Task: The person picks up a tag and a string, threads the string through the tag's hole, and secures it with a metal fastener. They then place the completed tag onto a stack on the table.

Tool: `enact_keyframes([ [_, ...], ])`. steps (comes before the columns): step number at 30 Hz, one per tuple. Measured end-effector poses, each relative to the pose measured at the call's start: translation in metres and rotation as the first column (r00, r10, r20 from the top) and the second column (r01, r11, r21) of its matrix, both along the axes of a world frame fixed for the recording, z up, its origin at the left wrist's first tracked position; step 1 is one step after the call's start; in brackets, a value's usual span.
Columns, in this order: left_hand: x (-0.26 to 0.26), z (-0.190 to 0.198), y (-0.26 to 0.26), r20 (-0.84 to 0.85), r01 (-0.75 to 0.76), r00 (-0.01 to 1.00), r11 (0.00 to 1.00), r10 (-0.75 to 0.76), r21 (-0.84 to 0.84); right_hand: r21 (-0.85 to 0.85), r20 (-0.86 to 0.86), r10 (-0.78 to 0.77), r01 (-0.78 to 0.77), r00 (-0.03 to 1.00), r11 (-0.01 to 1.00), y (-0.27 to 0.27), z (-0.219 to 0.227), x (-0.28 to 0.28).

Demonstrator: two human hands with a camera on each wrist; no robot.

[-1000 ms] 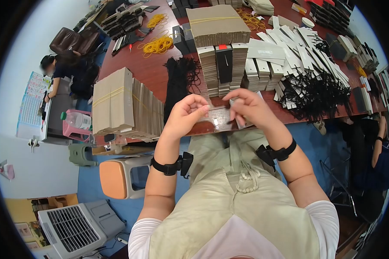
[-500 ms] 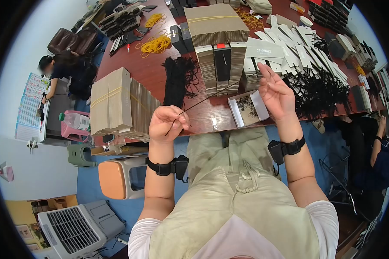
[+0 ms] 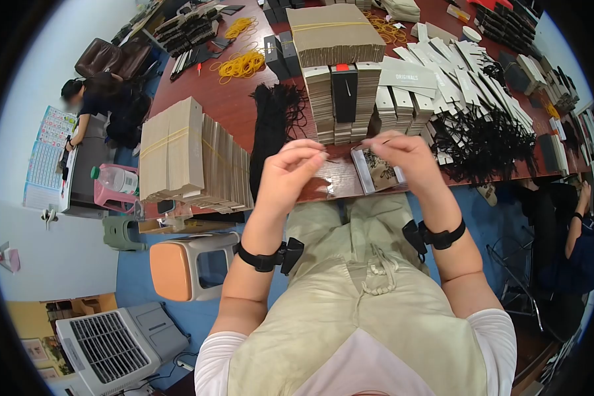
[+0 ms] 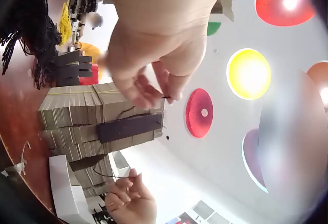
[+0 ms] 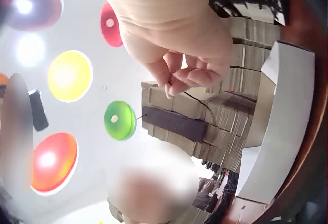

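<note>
My left hand [image 3: 287,175] is raised over the table's near edge, thumb and fingertips pinching a thin black cord [image 4: 125,112]. To the right, my right hand [image 3: 409,158] is above a small open box [image 3: 362,173] and also pinches black cord [image 5: 197,100] between thumb and fingers. The cord hangs slack from the right fingertips in the right wrist view. A short gap separates the two hands. Small black stringy pieces lie in the box, partly hidden by the right hand. A bundle of black cords [image 3: 269,122] lies beyond the left hand.
Ahead stands a tall stack of grey-brown cards [image 3: 336,39] with a black tag [image 3: 343,96] on its front. More banded cards [image 3: 171,152] stand at the left. White tags [image 3: 406,78] with black cords spread at the right; yellow rubber bands [image 3: 241,65] lie farther back.
Half a second ago the left hand was drawn back left with the cord stretched out, while the right was spread over the box. Both hands have since come closer together, the right fingers now pinching cord.
</note>
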State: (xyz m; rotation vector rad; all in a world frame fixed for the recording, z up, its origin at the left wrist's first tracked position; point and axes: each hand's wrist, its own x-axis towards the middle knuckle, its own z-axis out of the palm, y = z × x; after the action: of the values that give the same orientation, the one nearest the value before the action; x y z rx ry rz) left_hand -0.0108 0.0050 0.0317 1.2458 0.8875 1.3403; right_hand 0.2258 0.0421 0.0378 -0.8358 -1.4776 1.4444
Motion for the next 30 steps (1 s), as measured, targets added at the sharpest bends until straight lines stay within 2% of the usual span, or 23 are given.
enact_keyframes([
  [1,0.007,0.0,0.0,0.006,0.03,1.0,0.999,-0.03,-0.019,-0.023,0.047,0.045,-0.044,0.998,0.999,-0.006,0.007,-0.008],
  [3,0.014,-0.005,0.0,0.043,0.105,0.994,0.99,-0.101,-0.091,-0.021,-0.012,0.1,-0.101,0.995,0.995,-0.009,0.005,-0.023],
  [6,0.022,-0.003,-0.003,0.123,0.177,0.98,0.973,-0.159,-0.149,-0.121,-0.076,0.16,-0.168,0.984,0.978,-0.01,0.003,-0.03],
  [9,0.022,-0.003,-0.004,0.141,0.199,0.975,0.96,-0.173,-0.198,-0.054,-0.071,0.149,-0.153,0.986,0.987,-0.009,-0.001,-0.033],
  [12,0.021,-0.007,-0.003,0.187,0.22,0.966,0.945,-0.177,-0.241,-0.062,-0.011,0.167,-0.167,0.986,0.984,-0.006,-0.005,-0.032],
  [15,0.019,-0.015,-0.001,0.264,0.278,0.942,0.923,-0.208,-0.267,-0.151,0.052,0.16,-0.151,0.986,0.977,-0.008,0.004,-0.033],
  [18,0.019,-0.015,0.001,0.36,0.35,0.897,0.909,-0.256,-0.227,-0.143,-0.022,0.179,-0.18,0.984,0.973,-0.006,-0.002,-0.034],
  [21,0.027,-0.013,0.001,0.279,0.199,0.95,0.962,-0.143,-0.186,-0.175,-0.197,0.192,-0.228,0.961,0.958,-0.005,-0.011,-0.037],
  [24,0.04,-0.014,0.001,0.24,0.08,0.967,0.997,-0.083,0.021,-0.163,-0.207,0.112,-0.148,0.972,0.976,-0.006,-0.011,-0.043],
  [27,0.043,-0.022,0.007,0.209,0.143,0.964,0.982,-0.166,0.123,-0.168,-0.16,0.072,-0.099,0.985,0.981,-0.006,-0.014,-0.045],
  [30,0.044,-0.014,0.006,0.392,0.221,0.893,0.974,-0.221,0.046,-0.242,-0.23,0.091,-0.148,0.969,0.959,-0.008,-0.009,-0.044],
])
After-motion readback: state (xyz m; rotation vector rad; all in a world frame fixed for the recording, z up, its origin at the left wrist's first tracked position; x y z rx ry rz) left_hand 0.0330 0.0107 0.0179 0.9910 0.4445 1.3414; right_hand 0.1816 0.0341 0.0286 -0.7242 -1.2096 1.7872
